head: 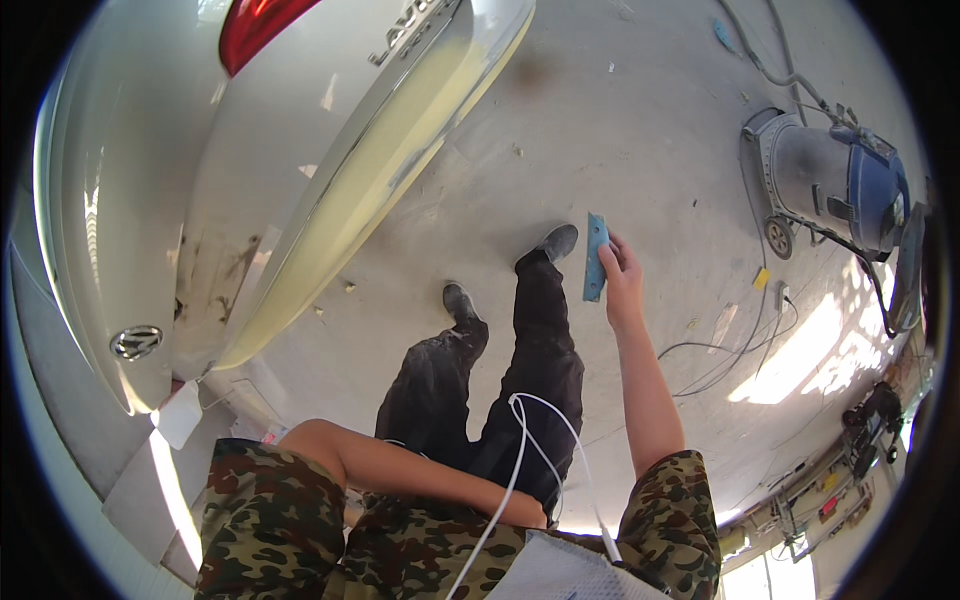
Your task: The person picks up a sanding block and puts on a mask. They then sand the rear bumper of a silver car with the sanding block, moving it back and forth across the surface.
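My right hand point(622, 274) grips a narrow blue strip with holes along it, which looks like a sanding block or abrasive strip point(595, 259). It is held out over the floor, apart from the car. My left forearm crosses my waist, and my left hand point(534, 514) is at my right hip, its fingers mostly hidden. To the left is the rear of a pale Volkswagen car, with the emblem point(136, 343) on its trunk lid point(124, 210). The rear bumper point(367, 180) has a broad pale-yellow coating, apparently filler, with grey patches near its edge.
A wheeled blue-and-metal vacuum point(817, 176) stands at the right, with hoses point(787, 75) running above it. Cables point(720, 349) and a power socket point(784, 292) lie on the concrete floor point(645, 135). A white cable point(517, 442) loops before my torso. Equipment point(870, 420) lines the lower right.
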The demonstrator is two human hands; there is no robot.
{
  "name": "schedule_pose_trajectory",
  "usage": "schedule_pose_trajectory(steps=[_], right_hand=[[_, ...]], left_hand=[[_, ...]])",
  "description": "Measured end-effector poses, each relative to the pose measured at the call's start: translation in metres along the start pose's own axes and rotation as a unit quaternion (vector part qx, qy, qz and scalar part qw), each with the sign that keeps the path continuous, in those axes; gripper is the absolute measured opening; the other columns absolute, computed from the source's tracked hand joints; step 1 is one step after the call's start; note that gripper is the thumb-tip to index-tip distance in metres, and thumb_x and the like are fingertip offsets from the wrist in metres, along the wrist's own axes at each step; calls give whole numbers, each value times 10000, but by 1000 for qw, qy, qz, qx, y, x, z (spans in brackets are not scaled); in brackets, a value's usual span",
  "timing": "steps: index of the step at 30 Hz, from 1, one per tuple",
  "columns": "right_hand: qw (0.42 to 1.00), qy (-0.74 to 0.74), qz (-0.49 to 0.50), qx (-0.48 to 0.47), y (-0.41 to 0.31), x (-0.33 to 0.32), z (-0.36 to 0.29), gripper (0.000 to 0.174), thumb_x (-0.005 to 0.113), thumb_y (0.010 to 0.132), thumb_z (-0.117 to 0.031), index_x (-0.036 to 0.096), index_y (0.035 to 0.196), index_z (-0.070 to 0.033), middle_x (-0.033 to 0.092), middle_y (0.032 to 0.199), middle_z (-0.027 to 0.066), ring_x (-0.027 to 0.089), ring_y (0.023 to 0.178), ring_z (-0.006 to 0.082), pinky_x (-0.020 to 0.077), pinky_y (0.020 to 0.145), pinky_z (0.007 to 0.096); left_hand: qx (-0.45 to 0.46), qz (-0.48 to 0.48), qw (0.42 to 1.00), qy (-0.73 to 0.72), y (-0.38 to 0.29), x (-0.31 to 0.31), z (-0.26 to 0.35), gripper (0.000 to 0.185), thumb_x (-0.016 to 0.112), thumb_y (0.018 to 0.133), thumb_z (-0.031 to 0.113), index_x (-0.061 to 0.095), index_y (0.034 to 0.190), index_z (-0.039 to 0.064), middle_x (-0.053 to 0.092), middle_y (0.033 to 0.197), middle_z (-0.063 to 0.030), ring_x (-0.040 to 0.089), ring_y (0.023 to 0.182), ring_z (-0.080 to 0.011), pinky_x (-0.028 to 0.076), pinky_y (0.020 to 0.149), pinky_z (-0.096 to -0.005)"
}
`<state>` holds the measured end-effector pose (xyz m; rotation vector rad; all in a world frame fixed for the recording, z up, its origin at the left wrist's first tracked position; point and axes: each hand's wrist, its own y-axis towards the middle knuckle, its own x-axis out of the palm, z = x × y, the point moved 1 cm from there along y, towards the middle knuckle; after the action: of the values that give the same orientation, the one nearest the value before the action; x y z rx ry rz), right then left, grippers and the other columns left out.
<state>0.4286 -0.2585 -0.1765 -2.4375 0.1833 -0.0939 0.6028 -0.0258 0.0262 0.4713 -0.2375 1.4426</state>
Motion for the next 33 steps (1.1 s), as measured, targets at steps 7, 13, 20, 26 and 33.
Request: schedule_pose_trajectory(steps=[7,13,20,26,33], right_hand=[[987,33,-108,-112,11,117,1,581,738,974,-173,534,1485,13,615,1395,124,617,1216,204,484,1044,356],[965,-20,-141,-222,42,116,-3,580,790,884,-195,610,1403,-12,555,1477,219,516,1386,349,399,1151,434],[972,-49,-151,-174,95,52,-18,553,776,888,-171,616,1401,-36,551,1489,221,513,1391,378,395,1159,464],[994,1,-59,-89,153,37,-21,560,761,932,-206,590,1434,-24,614,1372,175,594,1236,239,480,1028,382],[960,196,48,-193,262,82,-8,609,750,968,-264,540,1470,9,645,1282,158,629,1113,182,519,942,319]], left_hand=[[-348,456,806,148,-169,-112,-92,373,665,981,438,671,874,81,707,808,-159,693,769,-397,532,666,-473],[-681,392,618,28,-283,-106,-182,683,559,958,678,737,866,25,746,879,-216,723,894,-395,548,814,-486],[-481,523,686,-157,-187,-72,-175,551,536,1062,467,637,841,-27,629,729,-200,631,746,-289,480,746,-441],[-509,490,704,-68,-160,-128,-119,384,640,1047,354,671,868,16,633,745,-51,573,750,-151,479,746,-324],[-425,565,658,261,-215,-292,-144,480,735,961,321,628,1354,68,619,1420,-185,567,1340,-350,441,1130,-432]])
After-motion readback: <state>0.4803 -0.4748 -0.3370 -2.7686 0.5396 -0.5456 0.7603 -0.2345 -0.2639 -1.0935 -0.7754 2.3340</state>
